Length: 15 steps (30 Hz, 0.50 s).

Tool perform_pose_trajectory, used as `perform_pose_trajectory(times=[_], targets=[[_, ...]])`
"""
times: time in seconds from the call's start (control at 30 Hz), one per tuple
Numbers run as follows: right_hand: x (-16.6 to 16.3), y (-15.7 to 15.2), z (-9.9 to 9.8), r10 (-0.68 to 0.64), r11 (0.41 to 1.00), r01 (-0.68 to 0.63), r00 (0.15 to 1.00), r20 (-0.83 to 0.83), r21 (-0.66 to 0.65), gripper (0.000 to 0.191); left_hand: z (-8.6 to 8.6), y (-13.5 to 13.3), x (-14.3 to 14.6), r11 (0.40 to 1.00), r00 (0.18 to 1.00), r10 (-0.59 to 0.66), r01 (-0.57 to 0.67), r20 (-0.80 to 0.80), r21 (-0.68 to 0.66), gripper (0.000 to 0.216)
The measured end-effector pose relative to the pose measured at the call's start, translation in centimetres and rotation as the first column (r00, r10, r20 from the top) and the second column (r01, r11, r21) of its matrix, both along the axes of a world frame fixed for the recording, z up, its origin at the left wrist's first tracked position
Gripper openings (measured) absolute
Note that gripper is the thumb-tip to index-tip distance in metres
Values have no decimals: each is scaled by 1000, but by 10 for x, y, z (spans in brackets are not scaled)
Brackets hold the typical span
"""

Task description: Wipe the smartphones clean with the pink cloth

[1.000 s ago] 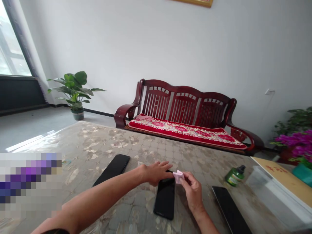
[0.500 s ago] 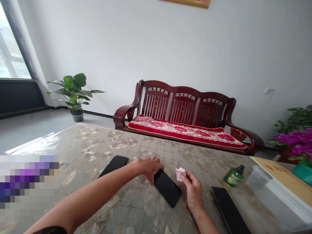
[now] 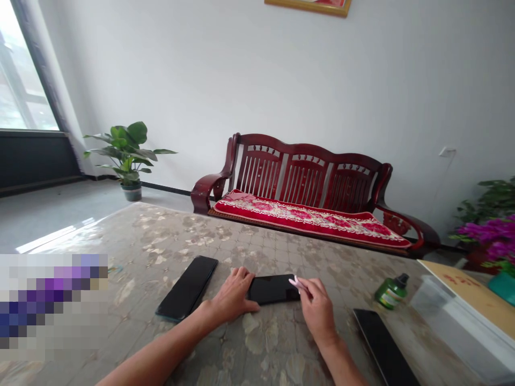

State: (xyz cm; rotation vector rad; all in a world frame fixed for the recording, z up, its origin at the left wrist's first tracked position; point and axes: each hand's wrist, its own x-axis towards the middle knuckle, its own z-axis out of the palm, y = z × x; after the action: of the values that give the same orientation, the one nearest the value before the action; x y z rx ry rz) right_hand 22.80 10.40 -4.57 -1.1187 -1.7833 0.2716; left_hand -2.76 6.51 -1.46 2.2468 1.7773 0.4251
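A black smartphone [image 3: 271,289] lies sideways, screen up, on the patterned tablecloth in front of me. My left hand [image 3: 237,292] grips its left end, thumb along the near edge and fingers at the far edge. Between the thumb and fingers of my right hand [image 3: 317,305] is a small folded pink cloth [image 3: 296,283], held at the phone's right end over the screen. Whether the cloth touches the glass I cannot tell. A second dark phone [image 3: 188,288] rests to the left, beside my left forearm. Another long black device [image 3: 384,346] lies right of my right wrist.
To the right stand a green bottle [image 3: 391,292] with a black cap and a clear plastic box [image 3: 442,316] with tan card on top. Purple flowers [image 3: 488,236] are at the far right. A wooden bench [image 3: 306,177] stands beyond the table [image 3: 169,230].
The middle phone has turned from slanting to lying sideways. My left hand has come nearer and closed on its left end. The pink cloth has moved to the phone's right end.
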Motion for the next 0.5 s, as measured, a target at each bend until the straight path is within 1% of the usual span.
perform_pose_trajectory(times=[0.07,0.13,0.23,0.3,0.4,0.5], targets=[[-1,0,3,6,1000,-8,988,153,11,25,-3,4,-5,1000,1000,-18,18,11,2,57],[-4,1,6,1,1000,-2,955,295,2,26,-4,8,-8,999,999,-41,41,18,5,57],[-15,-1,10,1,1000,4,895,446,-8,27,-5,14,-11,997,997,-77,77,28,9,57],[-28,-4,14,17,1000,-7,867,499,-21,27,-5,17,-13,995,994,-101,100,32,10,56],[-50,-9,20,58,998,-34,844,534,-55,28,-5,21,-16,990,990,-137,136,44,19,57],[-60,-11,23,106,994,-79,833,543,-72,31,-7,22,-18,987,986,-157,155,63,41,57]])
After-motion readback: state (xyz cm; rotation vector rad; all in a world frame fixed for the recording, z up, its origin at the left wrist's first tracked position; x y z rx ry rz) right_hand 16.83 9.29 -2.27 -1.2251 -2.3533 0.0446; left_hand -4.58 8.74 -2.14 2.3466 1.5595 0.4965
